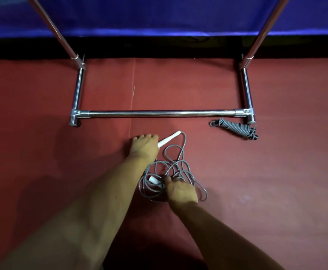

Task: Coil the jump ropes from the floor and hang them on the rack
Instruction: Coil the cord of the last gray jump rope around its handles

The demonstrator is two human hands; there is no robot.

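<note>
I count two jump ropes on the floor (276,172): one loose rope (171,168) with two white handles (170,137), one coiled rope (234,126) with black handles (253,133). One metal rack (159,113), one blue curtain (159,16), and two hands, left hand (144,146) and right hand (180,190)

Sports-hall setting: a smooth dark red sheet floor (276,172) runs to a blue fabric barrier (159,14). A chrome tubular steel rack (159,113) stands near a loose grey jump rope with white handles (175,152) and a coiled grey jump rope (235,126).
</note>
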